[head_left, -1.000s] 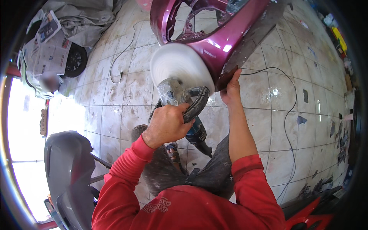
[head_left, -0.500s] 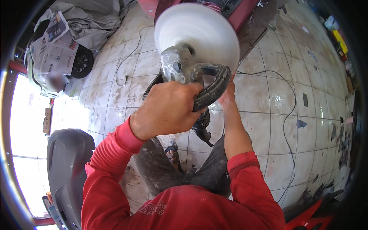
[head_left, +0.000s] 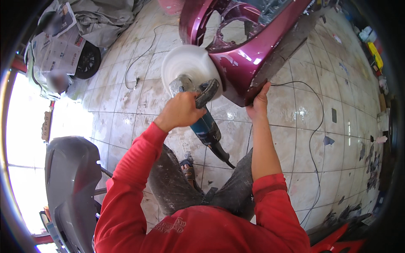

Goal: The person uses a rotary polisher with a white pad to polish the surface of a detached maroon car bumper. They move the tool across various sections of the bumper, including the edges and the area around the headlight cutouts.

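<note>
My left hand (head_left: 181, 110) is closed on the black loop handle of a power polisher (head_left: 206, 130). Its teal-and-black body slants down toward my knees. The polisher's round white pad (head_left: 185, 63) is blurred, as if spinning, and its right rim meets a glossy purple body panel (head_left: 238, 76), seemingly part of a motorbike fairing. With my right hand (head_left: 258, 104) I grip the lower tip of that panel. The thumb shows along its edge, while the other fingers are mostly hidden behind it.
A dark cable (head_left: 317, 147) curves over the stained tile floor (head_left: 278, 147) on the right; a thinner cord (head_left: 137, 69) lies to the left. A grey moulded panel (head_left: 69, 177) stands at lower left. Beyond it are a newspaper-covered item (head_left: 57, 59) with a black wheel (head_left: 88, 64), and a grey tarp (head_left: 103, 25).
The polisher has come down and left in my left hand, with its pad less tilted toward me. More of the purple panel now shows, and my right hand is seen at its lower tip.
</note>
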Motion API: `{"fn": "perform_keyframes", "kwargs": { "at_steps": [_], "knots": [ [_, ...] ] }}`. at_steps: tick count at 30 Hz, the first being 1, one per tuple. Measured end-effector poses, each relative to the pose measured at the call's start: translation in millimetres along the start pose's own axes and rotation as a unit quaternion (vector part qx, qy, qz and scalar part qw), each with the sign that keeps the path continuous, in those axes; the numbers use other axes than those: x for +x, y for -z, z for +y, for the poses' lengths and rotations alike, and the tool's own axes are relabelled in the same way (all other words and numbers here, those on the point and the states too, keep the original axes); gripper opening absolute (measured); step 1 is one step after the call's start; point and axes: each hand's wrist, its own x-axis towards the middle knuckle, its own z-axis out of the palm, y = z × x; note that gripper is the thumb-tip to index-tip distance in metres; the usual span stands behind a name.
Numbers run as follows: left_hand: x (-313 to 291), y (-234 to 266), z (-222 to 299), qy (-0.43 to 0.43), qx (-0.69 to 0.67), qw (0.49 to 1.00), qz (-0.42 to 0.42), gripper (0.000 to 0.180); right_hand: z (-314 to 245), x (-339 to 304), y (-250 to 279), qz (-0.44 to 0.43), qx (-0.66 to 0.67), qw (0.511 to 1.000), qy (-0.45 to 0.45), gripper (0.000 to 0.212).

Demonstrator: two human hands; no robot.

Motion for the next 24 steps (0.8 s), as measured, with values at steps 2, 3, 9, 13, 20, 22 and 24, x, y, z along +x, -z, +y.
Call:
{"fn": "perform_keyframes", "kwargs": {
  "at_steps": [2, 3, 9, 13, 20, 22, 24],
  "knots": [
    [14, -9, -20, 0.004, 0.047, 0.999, 0.013, 0.034, -5, -1, 2, -0.001, -0.004, 1.0, 0.004, 0.1],
    [14, -13, -25, 0.004, 0.057, 0.998, 0.027, 0.034, -5, -3, 1, 0.01, -0.011, 1.0, 0.013, 0.1],
    [-6, -27, -12, -0.052, 0.088, 0.993, 0.059, 0.031, -7, 0, 10, 0.019, -0.017, 1.0, 0.018, 0.102],
    [-33, -53, 6, -0.107, 0.065, 0.989, 0.075, 0.026, -7, 5, 12, 0.008, -0.023, 0.999, 0.023, 0.104],
    [-37, -118, -41, -0.017, -0.08, 0.994, 0.069, 0.036, -12, -13, -8, 0.01, -0.065, 0.998, 0.022, 0.112],
    [-28, -122, -55, 0.032, -0.109, 0.992, 0.055, 0.035, -14, -17, -12, 0.022, -0.067, 0.997, 0.021, 0.111],
    [-17, -127, -71, 0.054, -0.114, 0.99, 0.055, 0.036, -17, -20, -15, 0.004, -0.074, 0.997, 0.027, 0.112]
  ]
}}
